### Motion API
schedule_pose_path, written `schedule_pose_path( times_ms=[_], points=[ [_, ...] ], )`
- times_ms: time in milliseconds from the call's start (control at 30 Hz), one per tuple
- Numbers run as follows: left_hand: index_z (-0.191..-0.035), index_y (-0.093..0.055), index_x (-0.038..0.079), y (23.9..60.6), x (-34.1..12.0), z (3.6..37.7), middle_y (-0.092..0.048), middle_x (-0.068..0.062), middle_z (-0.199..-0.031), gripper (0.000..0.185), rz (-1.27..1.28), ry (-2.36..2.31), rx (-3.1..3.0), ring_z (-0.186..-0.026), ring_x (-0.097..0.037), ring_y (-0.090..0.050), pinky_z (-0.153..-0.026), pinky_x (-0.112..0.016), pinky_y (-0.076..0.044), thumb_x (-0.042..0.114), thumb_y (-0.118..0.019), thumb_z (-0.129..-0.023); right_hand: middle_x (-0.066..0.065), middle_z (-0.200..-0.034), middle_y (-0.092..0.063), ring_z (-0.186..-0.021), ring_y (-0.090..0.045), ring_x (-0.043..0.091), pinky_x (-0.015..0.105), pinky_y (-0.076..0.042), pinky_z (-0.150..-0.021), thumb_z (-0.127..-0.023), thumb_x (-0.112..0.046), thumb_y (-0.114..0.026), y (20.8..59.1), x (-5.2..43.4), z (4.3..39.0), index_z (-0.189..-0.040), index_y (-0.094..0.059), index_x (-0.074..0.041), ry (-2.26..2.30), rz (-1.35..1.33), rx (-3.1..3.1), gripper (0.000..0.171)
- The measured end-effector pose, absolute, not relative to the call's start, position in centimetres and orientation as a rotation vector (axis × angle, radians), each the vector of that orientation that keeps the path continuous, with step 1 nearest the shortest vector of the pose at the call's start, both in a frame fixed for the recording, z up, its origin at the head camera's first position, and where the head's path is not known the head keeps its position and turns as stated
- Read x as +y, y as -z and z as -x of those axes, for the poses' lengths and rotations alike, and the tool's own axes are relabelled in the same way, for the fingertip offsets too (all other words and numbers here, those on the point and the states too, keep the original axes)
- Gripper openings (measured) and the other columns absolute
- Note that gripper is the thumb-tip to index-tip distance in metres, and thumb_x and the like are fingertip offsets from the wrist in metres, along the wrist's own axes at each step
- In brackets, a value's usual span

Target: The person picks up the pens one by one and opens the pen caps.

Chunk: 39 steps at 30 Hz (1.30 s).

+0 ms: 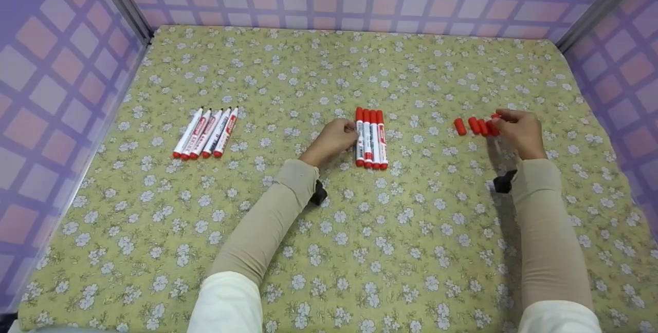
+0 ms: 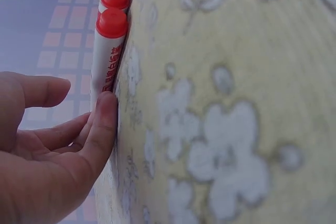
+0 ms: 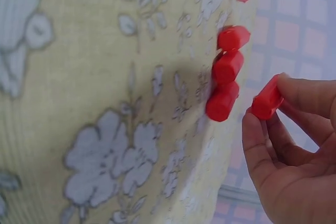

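Observation:
Several red-capped white markers (image 1: 370, 139) lie side by side at the middle of the floral cloth. My left hand (image 1: 336, 137) rests beside them, its fingertips (image 2: 106, 109) touching the barrel of the leftmost marker (image 2: 107, 59). To the right, several loose red caps (image 1: 475, 126) lie in a row. My right hand (image 1: 519, 128) is at the right end of that row. It pinches one red cap (image 3: 268, 95) between thumb and fingers just above the cloth, beside the nearest lying cap (image 3: 221, 100).
Several more white markers with red ends and no caps (image 1: 205, 132) lie in a row at the left. The cloth-covered table (image 1: 329, 251) is walled by purple checked panels (image 1: 46, 66) at the left, back and right.

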State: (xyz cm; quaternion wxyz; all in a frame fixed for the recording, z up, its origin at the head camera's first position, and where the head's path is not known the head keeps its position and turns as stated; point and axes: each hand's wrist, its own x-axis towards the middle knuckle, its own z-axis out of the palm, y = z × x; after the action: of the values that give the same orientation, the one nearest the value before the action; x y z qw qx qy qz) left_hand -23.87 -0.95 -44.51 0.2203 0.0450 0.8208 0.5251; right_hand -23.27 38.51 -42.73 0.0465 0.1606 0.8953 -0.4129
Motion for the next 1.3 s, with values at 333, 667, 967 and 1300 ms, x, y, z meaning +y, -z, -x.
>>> schedule_pose_path(
  times_ms=[333, 667, 967, 1300],
  points=[
    [-0.121, -0.051, 0.002, 44.4, -0.2, 24.1, -0.06, -0.01, -0.108, 0.03, -0.075, -1.322, 2.333, -0.089, -0.017, -0.058, -0.074, -0.026, -0.049, 0.02, -0.05, -0.098, 0.021, -0.145, -0.045, -0.125, -0.052, 0.029, 0.017, -0.048, -0.082, -0.099, -0.024, -0.047, 43.5, 39.2, 23.7, -0.145, -0.042, -0.006, 1.195, -0.562, 2.714, 0.05],
    [-0.121, -0.045, 0.0, 44.1, 0.2, 24.1, -0.058, -0.014, -0.11, 0.028, -0.103, -1.405, 2.261, -0.094, -0.021, -0.062, -0.078, -0.028, -0.053, 0.009, -0.052, -0.096, 0.023, -0.145, -0.044, -0.125, -0.051, 0.031, 0.021, -0.049, -0.084, -0.099, -0.023, -0.046, 43.7, 39.6, 23.8, -0.146, -0.04, -0.004, 1.155, -0.553, 2.706, 0.051],
    [-0.125, -0.042, -0.002, 44.1, 0.2, 24.2, -0.056, -0.017, -0.116, 0.031, -0.124, -1.402, 2.255, -0.097, -0.023, -0.063, -0.078, -0.028, -0.054, 0.007, -0.049, -0.096, 0.027, -0.141, -0.047, -0.116, -0.053, 0.028, 0.009, -0.043, -0.067, -0.098, -0.022, -0.048, 43.9, 40.0, 23.4, -0.144, -0.041, 0.001, 1.115, -0.469, 2.719, 0.051],
    [-0.129, -0.039, 0.0, 44.2, 0.3, 24.1, -0.056, -0.016, -0.114, 0.037, -0.043, -1.494, 2.178, -0.095, -0.024, -0.064, -0.073, -0.029, -0.056, 0.001, -0.049, -0.093, 0.027, -0.141, -0.047, -0.121, -0.051, 0.032, 0.013, -0.044, -0.07, -0.099, -0.03, -0.044, 43.9, 40.0, 23.4, -0.143, -0.042, 0.002, 1.118, -0.475, 2.698, 0.054]
  ],
)
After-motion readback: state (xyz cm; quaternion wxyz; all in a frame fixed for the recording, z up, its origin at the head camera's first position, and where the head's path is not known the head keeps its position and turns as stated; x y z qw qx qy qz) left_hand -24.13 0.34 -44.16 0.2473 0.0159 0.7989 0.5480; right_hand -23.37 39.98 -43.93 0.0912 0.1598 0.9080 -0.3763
